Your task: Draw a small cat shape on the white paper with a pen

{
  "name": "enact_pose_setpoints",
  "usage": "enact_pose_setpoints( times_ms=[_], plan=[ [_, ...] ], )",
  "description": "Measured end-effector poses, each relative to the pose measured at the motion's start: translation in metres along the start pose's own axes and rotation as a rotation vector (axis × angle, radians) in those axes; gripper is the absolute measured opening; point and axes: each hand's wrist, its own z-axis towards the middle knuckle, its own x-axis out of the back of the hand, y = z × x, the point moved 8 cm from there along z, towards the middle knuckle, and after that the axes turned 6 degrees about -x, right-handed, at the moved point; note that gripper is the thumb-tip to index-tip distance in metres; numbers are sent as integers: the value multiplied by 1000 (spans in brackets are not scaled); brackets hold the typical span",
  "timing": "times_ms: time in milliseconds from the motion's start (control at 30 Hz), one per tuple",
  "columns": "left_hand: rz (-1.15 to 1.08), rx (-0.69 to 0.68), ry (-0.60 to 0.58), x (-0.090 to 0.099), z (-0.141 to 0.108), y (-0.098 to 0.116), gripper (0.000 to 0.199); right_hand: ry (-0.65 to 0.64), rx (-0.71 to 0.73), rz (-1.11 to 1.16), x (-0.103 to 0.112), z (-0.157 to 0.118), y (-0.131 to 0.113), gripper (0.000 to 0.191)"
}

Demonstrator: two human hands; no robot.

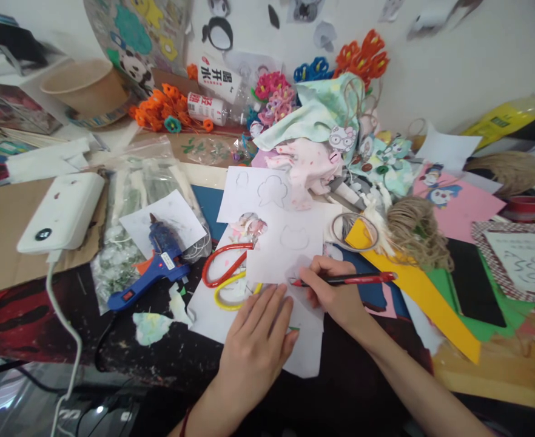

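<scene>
My right hand (333, 290) is closed around a red and black pencil (361, 278), its tip touching a white sheet of paper (310, 221). Faint outlines are drawn on the paper: a cloud-like shape at the top and a rounded, eared shape in the middle. My left hand (257, 343) lies flat on the sheet's lower edge, fingers stretched out, holding nothing. Just beyond its fingertips, scissors with one red handle loop (225, 265) and one yellow loop (224, 297) lie partly under the paper, their blades hidden.
A blue glue gun (158, 261) and a white power bank (62, 212) with a cable lie left. Fabric scraps (306, 164) and pipe-cleaner flowers (165, 106) crowd the back. To the right are a tape roll (355, 232), twine (420, 233) and a yellow strip (431, 303).
</scene>
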Motion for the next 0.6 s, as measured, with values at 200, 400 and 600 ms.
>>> enact_pose_setpoints(
  times_ms=[200, 400, 600],
  plan=[
    [-3, 0, -1, 0, -1, 0, 34, 8, -11, 13, 0, 0, 1, 37],
    [-5, 2, -9, -2, -1, 0, 35, -7, -32, 3, 0, 0, 2, 37],
    [5, -3, -1, 0, 1, 0, 35, -11, -20, 20, -1, 0, 2, 36]
  ],
)
